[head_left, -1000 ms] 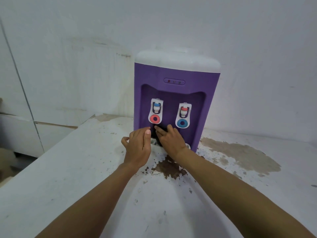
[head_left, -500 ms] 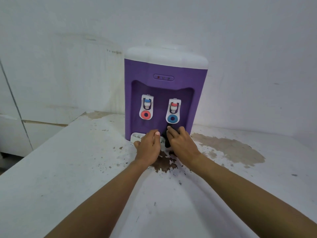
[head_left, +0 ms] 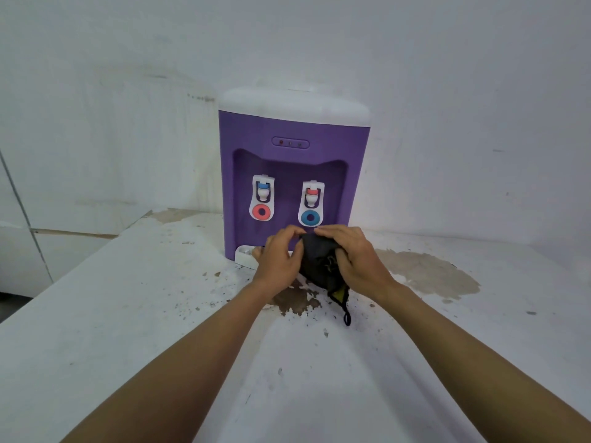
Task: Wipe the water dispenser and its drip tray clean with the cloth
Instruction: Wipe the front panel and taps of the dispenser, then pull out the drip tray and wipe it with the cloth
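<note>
A purple water dispenser [head_left: 292, 161] with a white top stands on a white counter against the wall. Two white taps sit in its recess, one with a red ring [head_left: 261, 212] and one with a blue ring [head_left: 310, 218]. The white drip tray [head_left: 244, 254] shows at the dispenser's foot, mostly hidden behind my hands. A dark cloth [head_left: 319, 262] is bunched between both hands just in front of the tray. My left hand [head_left: 278, 260] grips its left side and my right hand [head_left: 355, 260] grips its right side. A loop of the cloth hangs down onto the counter.
The white counter [head_left: 160, 314] has chipped brown patches in front of the dispenser [head_left: 295, 300] and a larger stain to the right [head_left: 428, 273]. White walls close the back and right. The counter's left edge drops off toward a white cabinet [head_left: 19, 238].
Both hands have drawn back from the tray area, and the dark cloth now shows bunched up between them. The view has shifted, so the dispenser sits more central.
</note>
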